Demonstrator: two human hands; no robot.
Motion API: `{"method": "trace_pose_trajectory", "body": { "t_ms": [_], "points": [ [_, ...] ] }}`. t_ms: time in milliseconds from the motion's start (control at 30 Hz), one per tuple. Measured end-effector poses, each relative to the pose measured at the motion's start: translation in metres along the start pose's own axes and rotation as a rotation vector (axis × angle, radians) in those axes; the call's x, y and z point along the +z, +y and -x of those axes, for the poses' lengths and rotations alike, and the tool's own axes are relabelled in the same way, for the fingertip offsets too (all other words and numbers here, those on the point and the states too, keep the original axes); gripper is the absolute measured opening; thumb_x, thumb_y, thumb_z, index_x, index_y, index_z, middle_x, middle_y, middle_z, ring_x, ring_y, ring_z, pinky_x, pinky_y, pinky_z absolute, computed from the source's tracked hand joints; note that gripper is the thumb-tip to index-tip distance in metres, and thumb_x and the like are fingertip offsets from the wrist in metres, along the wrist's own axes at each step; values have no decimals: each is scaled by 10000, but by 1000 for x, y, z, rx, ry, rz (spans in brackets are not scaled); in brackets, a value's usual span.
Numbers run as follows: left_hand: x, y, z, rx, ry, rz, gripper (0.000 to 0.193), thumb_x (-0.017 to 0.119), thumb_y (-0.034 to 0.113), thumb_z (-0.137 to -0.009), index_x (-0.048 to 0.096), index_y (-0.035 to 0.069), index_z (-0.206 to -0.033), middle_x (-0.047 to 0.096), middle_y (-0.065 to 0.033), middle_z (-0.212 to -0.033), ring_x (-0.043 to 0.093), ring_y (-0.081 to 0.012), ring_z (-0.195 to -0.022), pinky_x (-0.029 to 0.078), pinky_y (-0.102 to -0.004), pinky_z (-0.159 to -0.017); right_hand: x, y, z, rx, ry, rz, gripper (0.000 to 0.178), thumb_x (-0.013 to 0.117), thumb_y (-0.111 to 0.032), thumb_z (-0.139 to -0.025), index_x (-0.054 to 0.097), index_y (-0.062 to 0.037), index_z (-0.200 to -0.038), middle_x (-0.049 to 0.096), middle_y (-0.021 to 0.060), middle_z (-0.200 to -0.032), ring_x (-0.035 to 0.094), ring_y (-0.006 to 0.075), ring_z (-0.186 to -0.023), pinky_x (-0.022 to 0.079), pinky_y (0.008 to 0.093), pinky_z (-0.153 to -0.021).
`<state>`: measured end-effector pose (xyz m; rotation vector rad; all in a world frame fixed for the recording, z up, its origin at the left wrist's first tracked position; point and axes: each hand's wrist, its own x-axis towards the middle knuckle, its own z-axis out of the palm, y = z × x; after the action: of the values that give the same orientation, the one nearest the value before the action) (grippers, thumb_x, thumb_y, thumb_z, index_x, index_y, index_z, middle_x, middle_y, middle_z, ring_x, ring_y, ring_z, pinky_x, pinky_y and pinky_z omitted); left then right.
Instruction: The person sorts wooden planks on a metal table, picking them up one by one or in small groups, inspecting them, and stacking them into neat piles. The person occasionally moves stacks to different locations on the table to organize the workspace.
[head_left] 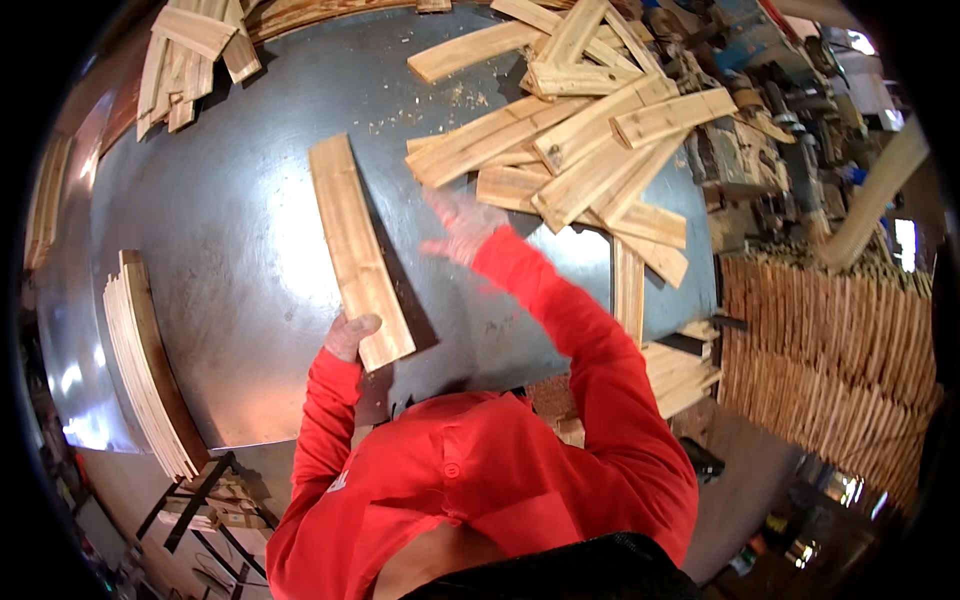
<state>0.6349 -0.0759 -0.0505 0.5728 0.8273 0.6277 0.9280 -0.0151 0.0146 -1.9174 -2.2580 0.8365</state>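
A flat pale wooden board is held by its near end in my left hand, thumb across the top face. It points away from me over the metal table, and its shadow falls to the right of it. My right hand is off the board, fingers stretched apart, blurred a little by motion. Just beyond those fingers lies a loose heap of similar boards, crossing one another at many angles. Nothing shows in the right hand.
The shiny metal table carries a neat row of boards on edge at left and a small board pile at far left. Sawdust lies near the heap. At right stand machinery and a tall wood stack.
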Motion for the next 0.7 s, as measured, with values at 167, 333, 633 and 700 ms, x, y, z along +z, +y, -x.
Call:
{"method": "trace_pose_trajectory", "body": {
  "t_ms": [167,333,633,700],
  "points": [
    [11,-32,7,-16,422,-372,468,680,107,-785,557,-5,-1223,649,-92,-1025,643,-209,-911,545,-331,-806,-32,120,-106,8,101,727,1107,796,-469,-615,213,-151,-1501,297,146,-1516,318,329,-1381,204,593,-1088],
    [93,-16,8,-5,779,-529,418,662,78,-826,542,9,-1221,652,-93,-985,648,-209,-885,547,-332,-788,-64,117,-116,-38,-235,404,1143,828,-482,-496,305,-135,-1452,417,132,-1438,370,326,-1351,249,578,-1071],
    [116,3,-39,427,915,-397,419,693,167,-862,556,-7,-1218,664,-76,-1016,632,-165,-844,517,-293,-755,-125,70,-102,-63,-5,-315,912,725,-495,-658,388,-83,-1398,445,174,-1406,392,352,-1333,276,544,-1082],
    [112,17,-44,496,858,-475,410,688,169,-869,559,-9,-1215,667,-80,-1008,629,-158,-853,510,-289,-764,-127,50,-104,47,134,-634,865,703,-498,-694,407,-71,-1386,451,184,-1398,397,358,-1330,282,536,-1084]
  ]
}}
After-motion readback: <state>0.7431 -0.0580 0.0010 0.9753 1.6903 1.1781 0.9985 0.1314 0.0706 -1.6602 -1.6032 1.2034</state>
